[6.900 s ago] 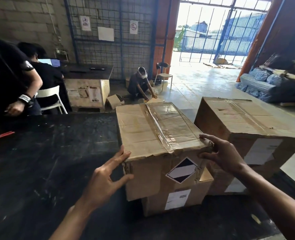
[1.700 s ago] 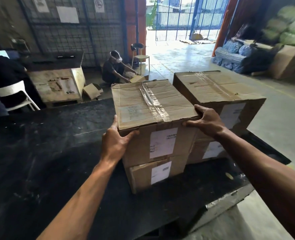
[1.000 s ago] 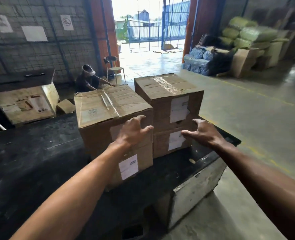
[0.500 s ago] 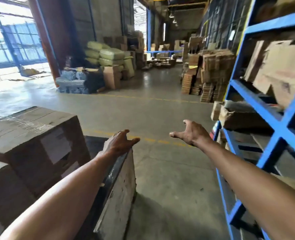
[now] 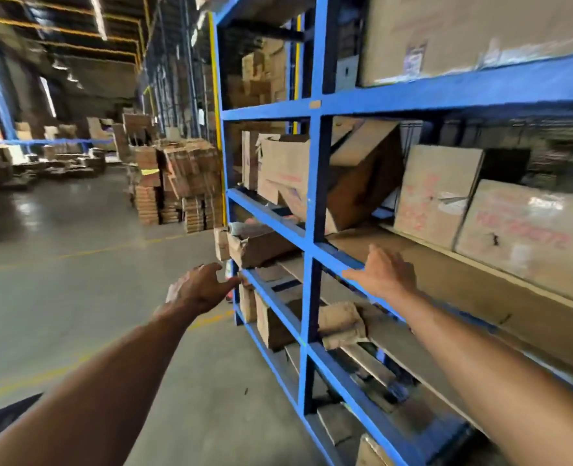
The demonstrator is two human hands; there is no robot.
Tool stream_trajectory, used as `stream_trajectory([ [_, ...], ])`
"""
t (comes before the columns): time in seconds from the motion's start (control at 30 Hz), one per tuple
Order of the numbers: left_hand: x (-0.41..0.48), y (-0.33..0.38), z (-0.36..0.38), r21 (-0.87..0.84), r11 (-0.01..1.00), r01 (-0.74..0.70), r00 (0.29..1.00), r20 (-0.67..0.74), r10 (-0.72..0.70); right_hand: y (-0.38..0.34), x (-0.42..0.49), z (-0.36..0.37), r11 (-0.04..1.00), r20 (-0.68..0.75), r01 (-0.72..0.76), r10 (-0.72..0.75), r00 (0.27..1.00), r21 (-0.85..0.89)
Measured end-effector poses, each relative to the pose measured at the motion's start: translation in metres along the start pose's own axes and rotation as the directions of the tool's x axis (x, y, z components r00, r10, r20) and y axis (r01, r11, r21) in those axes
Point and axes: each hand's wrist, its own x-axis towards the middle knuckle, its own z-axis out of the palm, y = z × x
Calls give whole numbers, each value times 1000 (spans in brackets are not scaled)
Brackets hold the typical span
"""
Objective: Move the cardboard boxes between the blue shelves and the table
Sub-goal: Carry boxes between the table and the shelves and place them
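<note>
Filling the right side, blue shelves [image 5: 315, 183] carry cardboard boxes [image 5: 436, 193] on several levels, one box [image 5: 355, 183] tipped over. Both hands are empty with fingers spread: right hand [image 5: 384, 274] at a shelf's front edge, left hand [image 5: 199, 289] beside the rack's corner.

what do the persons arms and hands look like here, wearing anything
Both forearms are bare, with no sleeves in view. The left hand and right hand wear no gloves, and no watch, wristband or ring shows at either wrist, though motion blur softens fine detail.
</note>
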Motion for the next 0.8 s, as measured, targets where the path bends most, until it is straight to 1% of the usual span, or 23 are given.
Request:
stream_trajectory([
  [0.13,28,71,30,-63,981,-184,975,115,190,80,3,-52,977,-120,-214,212,970,-8],
  [0.23,45,131,56,-106,951,-289,941,149,303,139,1,-83,943,-205,-332,324,924,-6],
  [0.33,41,206,70,-163,920,-357,912,152,381,195,-1,-108,913,-286,-405,402,870,54],
  [0.43,44,287,90,-200,863,-465,857,145,495,252,3,-135,865,-389,-490,492,779,113],
  [0.5,49,334,102,-215,824,-524,818,141,557,284,11,-145,848,-445,-514,512,735,129],
  [0.53,49,355,106,-221,814,-537,809,141,571,298,16,-148,849,-454,-510,513,729,140],
  [0.63,50,406,116,-259,781,-569,779,135,612,330,31,-153,859,-467,-495,495,733,134],
  [0.73,56,449,123,-244,727,-642,718,141,681,350,47,-155,863,-470,-495,480,741,100],
  [0.8,65,471,127,-248,692,-679,686,123,717,359,60,-155,872,-469,-478,468,749,107],
])
